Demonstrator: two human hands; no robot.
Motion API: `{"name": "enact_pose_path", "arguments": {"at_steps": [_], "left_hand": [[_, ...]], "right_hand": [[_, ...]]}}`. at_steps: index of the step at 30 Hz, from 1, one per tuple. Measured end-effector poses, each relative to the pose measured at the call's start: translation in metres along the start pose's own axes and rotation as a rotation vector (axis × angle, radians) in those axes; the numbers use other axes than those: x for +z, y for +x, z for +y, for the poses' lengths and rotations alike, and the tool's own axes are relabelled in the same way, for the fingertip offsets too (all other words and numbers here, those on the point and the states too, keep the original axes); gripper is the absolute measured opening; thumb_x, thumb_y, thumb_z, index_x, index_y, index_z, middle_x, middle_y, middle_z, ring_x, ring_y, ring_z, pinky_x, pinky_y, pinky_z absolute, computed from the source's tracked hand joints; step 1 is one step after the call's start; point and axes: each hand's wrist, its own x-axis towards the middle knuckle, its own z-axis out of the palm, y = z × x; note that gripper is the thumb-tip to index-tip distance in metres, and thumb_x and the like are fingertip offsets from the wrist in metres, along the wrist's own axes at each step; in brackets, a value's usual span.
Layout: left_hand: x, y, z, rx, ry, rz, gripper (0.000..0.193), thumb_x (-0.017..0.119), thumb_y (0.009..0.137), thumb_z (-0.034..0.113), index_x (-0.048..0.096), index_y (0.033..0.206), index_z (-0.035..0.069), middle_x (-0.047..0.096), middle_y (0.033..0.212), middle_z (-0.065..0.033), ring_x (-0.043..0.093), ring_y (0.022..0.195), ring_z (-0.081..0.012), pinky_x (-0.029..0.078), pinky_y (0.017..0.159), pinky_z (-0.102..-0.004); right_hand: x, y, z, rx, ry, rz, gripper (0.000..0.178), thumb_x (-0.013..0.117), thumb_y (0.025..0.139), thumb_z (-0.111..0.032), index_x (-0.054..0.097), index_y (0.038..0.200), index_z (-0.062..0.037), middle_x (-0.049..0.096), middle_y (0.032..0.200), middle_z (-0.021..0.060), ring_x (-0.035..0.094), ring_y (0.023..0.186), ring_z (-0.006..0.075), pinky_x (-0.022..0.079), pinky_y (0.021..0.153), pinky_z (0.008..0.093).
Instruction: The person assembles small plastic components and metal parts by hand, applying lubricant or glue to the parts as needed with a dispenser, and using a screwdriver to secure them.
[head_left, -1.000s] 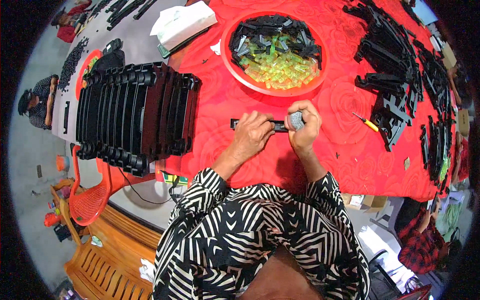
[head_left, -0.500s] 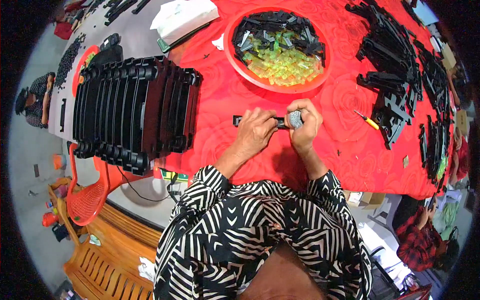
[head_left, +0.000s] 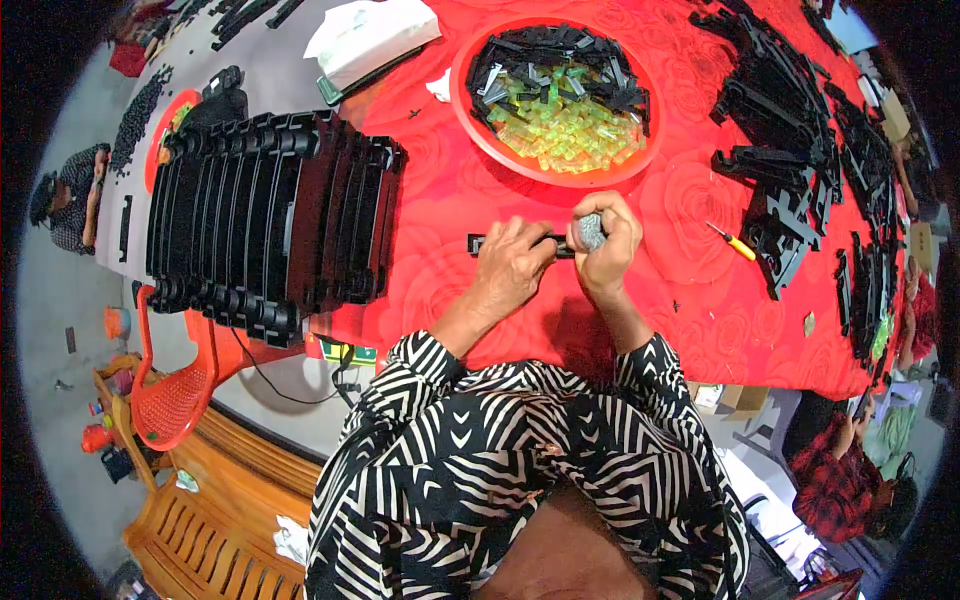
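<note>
My left hand (head_left: 510,265) is closed over a narrow black plastic part (head_left: 474,244) lying on the red tablecloth, pinning it with bent fingers. The part's left end sticks out beyond those fingers. Wrapped in my right hand (head_left: 612,255) is a rounded, grey, textured tool handle (head_left: 590,232). That fist sits at the part's right end; the working tip is hidden. Just beyond both hands stands a red round tray (head_left: 575,180), with black plastic pieces heaped at its back and small translucent yellow-green pieces at its front.
A tall row of black plastic frames (head_left: 270,220) stands at left, near a tissue pack (head_left: 365,40). On the right lie a yellow-handled screwdriver (head_left: 738,244) and piles of black parts (head_left: 780,100). A red chair (head_left: 180,400) and wooden bench (head_left: 220,530) are below left. Other people sit at both sides.
Both hands keep nearly the same place and hold. The fingers of my left hand have shifted slightly on the black part, and the grey handle's tilt differs a little.
</note>
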Motion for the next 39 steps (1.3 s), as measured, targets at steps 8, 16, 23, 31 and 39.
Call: {"name": "enact_pose_path", "arguments": {"at_steps": [8, 16, 23, 31, 39], "left_hand": [[-0.002, -0.001, -0.001, 0.016, 0.041, -0.048, 0.011, 0.062, 0.072, 0.012, 0.062, 0.082, 0.008, 0.059, 0.1, -0.0042, 0.052, 0.084, -0.0235, 0.038, 0.066, -0.0359], [-0.005, 0.002, 0.002, 0.002, 0.032, -0.078, 0.006, 0.057, 0.073, 0.011, 0.059, 0.078, 0.008, 0.059, 0.099, -0.0059, 0.05, 0.082, -0.0235, 0.037, 0.066, -0.0371], [-0.004, 0.0, 0.001, 0.001, 0.014, -0.043, 0.005, 0.058, 0.072, 0.012, 0.058, 0.076, 0.008, 0.058, 0.096, -0.0048, 0.05, 0.081, -0.0229, 0.037, 0.065, -0.0374], [-0.001, -0.002, 0.003, 0.063, 0.037, 0.059, 0.006, 0.06, 0.072, 0.011, 0.057, 0.076, 0.007, 0.059, 0.095, -0.0063, 0.051, 0.08, -0.0232, 0.038, 0.065, -0.0368], [0.001, -0.005, 0.003, 0.11, 0.059, 0.102, 0.019, 0.068, 0.067, 0.01, 0.058, 0.082, 0.005, 0.059, 0.096, -0.0075, 0.054, 0.082, -0.0242, 0.04, 0.065, -0.0354]], "right_hand": [[0.005, -0.005, -0.002, -0.046, -0.087, 0.046, 0.028, 0.032, 0.081, -0.014, 0.053, 0.078, 0.0041, 0.047, 0.058, 0.0052, 0.04, 0.042, 0.0094, 0.032, 0.039, 0.0242], [-0.003, 0.0, -0.004, -0.03, -0.334, -0.028, 0.029, 0.033, 0.078, -0.015, 0.056, 0.075, 0.0029, 0.054, 0.065, 0.0047, 0.044, 0.049, 0.0091, 0.035, 0.046, 0.0242], [0.008, -0.004, -0.013, -0.125, -0.463, -0.128, 0.028, 0.035, 0.077, -0.016, 0.056, 0.075, 0.0019, 0.055, 0.069, 0.0038, 0.047, 0.056, 0.0093, 0.038, 0.051, 0.0244], [-0.002, 0.001, -0.021, -0.107, -0.01, 0.044, 0.031, 0.04, 0.086, -0.027, 0.055, 0.081, -0.0002, 0.046, 0.058, 0.0023, 0.043, 0.042, 0.0103, 0.033, 0.038, 0.0237], [-0.037, -0.019, -0.078, -0.265, 0.021, 0.091, 0.027, 0.046, 0.086, -0.026, 0.054, 0.086, 0.0006, 0.042, 0.055, 0.0016, 0.037, 0.039, 0.0087, 0.027, 0.037, 0.0236]]}}
